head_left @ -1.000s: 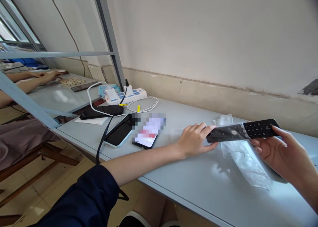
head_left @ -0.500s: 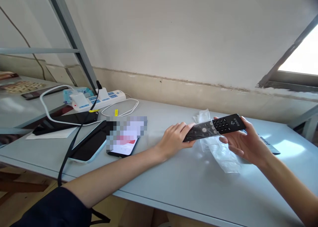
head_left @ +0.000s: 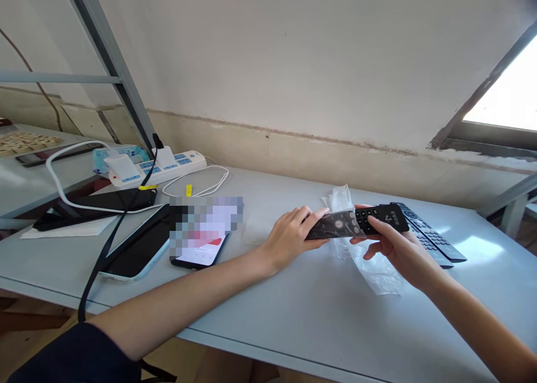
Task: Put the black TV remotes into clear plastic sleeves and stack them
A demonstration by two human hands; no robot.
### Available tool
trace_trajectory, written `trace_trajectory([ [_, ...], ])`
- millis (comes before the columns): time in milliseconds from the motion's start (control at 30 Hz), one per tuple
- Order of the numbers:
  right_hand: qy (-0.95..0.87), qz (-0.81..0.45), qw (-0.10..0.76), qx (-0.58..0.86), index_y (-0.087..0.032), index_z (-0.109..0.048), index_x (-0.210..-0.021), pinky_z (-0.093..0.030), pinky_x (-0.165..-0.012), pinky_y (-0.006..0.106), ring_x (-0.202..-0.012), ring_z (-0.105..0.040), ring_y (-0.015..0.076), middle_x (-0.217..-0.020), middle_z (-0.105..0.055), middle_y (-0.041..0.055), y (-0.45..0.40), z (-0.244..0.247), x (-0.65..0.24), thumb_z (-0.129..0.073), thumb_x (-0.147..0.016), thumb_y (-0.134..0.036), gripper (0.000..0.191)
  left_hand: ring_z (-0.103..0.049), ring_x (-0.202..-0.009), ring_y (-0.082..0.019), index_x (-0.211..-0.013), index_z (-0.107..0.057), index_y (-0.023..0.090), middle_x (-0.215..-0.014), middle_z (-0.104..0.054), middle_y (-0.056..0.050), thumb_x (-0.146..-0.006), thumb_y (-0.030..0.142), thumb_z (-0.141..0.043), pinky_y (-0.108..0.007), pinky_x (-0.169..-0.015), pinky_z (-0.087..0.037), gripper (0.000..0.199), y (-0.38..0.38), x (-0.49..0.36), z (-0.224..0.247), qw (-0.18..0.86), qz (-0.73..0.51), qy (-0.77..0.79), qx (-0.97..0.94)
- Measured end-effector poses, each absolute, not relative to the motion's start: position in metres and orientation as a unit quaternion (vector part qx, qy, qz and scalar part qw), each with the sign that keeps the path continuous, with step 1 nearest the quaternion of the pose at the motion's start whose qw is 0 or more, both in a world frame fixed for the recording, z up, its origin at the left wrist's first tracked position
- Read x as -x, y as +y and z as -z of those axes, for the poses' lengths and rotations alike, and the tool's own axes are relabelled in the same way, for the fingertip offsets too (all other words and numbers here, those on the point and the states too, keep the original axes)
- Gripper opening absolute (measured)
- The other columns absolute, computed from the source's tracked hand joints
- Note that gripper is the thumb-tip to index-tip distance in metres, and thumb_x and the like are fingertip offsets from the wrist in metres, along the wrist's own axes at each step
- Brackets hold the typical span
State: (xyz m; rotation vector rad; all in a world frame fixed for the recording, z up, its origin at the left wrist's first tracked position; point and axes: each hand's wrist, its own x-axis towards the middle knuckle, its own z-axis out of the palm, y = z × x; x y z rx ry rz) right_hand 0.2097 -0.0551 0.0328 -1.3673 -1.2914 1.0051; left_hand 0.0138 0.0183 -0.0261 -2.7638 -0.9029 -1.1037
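A black remote control (head_left: 392, 217) is held level above the table, its left part inside a clear plastic sleeve (head_left: 333, 225) and its numbered end bare. My left hand (head_left: 289, 236) is closed around the sleeved end. With the thumb on top near the keys and fingers underneath, my right hand (head_left: 400, 249) grips the bare end. Below it lies a crumpled clear plastic bag (head_left: 375, 271). Just behind my right hand, more black remote controls (head_left: 436, 236) rest on the table, partly hidden by it.
Left on the table (head_left: 251, 316) lie a lit phone (head_left: 201, 249), a dark-screened phone (head_left: 134, 249) and a black device (head_left: 92, 207) on white paper. A white power strip (head_left: 168, 170) with plugs and cables stands behind them. A black strap (head_left: 104, 249) crosses the front edge.
My right thumb has moved from the remote control's far end onto its key face. The remote control has tilted flatter and lower. More of the other remote controls shows now.
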Motion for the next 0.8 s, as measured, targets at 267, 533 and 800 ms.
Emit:
trace_trajectory([
  [267, -0.488, -0.348, 0.577, 0.555, -0.017, -0.06, -0.096, -0.05, -0.036, 0.024, -0.049, -0.06, 0.0156, -0.065, -0.063, 0.0012, -0.049, -0.035, -0.21, -0.07, -0.063, -0.063, 0.057, -0.062, -0.09, -0.02, -0.127, -0.044, 0.019, -0.102, -0.061, -0.003, -0.075, 0.019, -0.065, -0.029, -0.069, -0.052, 0.056, 0.013, -0.012, 0.018, -0.094, 0.323, -0.335, 0.88],
  [533, -0.53, -0.333, 0.562, 0.541, -0.02, -0.058, -0.107, -0.052, -0.039, 0.025, -0.051, -0.062, 0.0156, -0.075, -0.066, 0.0025, -0.055, -0.034, -0.207, -0.068, -0.069, -0.062, 0.058, -0.064, -0.087, -0.018, -0.112, -0.054, 0.021, -0.097, -0.062, 0.0, -0.076, 0.028, -0.063, -0.027, -0.061, -0.05, 0.038, 0.008, -0.014, 0.016, -0.082, 0.32, -0.364, 0.871],
  [800, -0.495, -0.279, 0.596, 0.568, -0.021, -0.061, -0.09, -0.053, -0.04, 0.026, -0.048, -0.06, 0.015, -0.067, -0.064, 0.0009, -0.057, -0.038, -0.206, -0.069, -0.068, -0.059, 0.045, -0.062, -0.088, -0.02, -0.106, -0.054, 0.02, -0.092, -0.062, -0.001, -0.073, 0.038, -0.066, -0.028, -0.063, -0.05, 0.04, 0.01, -0.014, 0.02, -0.063, 0.355, -0.363, 0.859],
])
